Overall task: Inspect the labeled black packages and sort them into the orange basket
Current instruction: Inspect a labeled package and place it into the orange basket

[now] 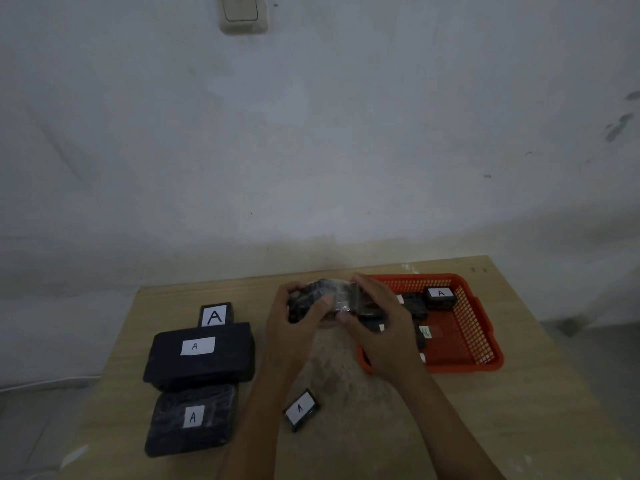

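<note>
Centrally, left hand (298,317) and right hand (377,327) both grip wrapped package (325,296), raised over table (346,427), basket (485,341) just right of right hand. Wrap glossy, crinkled: likely light, slightly soft, slippery. Best hold: opposite ends, thumbs on top.

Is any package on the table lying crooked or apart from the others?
Yes. The small package lies alone near the table's front, turned at an angle, while three others sit in a row at the left. Nothing looks spilled.

Dim room, scuffed pale wall (311,133), cream wall switch (243,13), light wooden table (519,410), grey floor (34,427)
</note>
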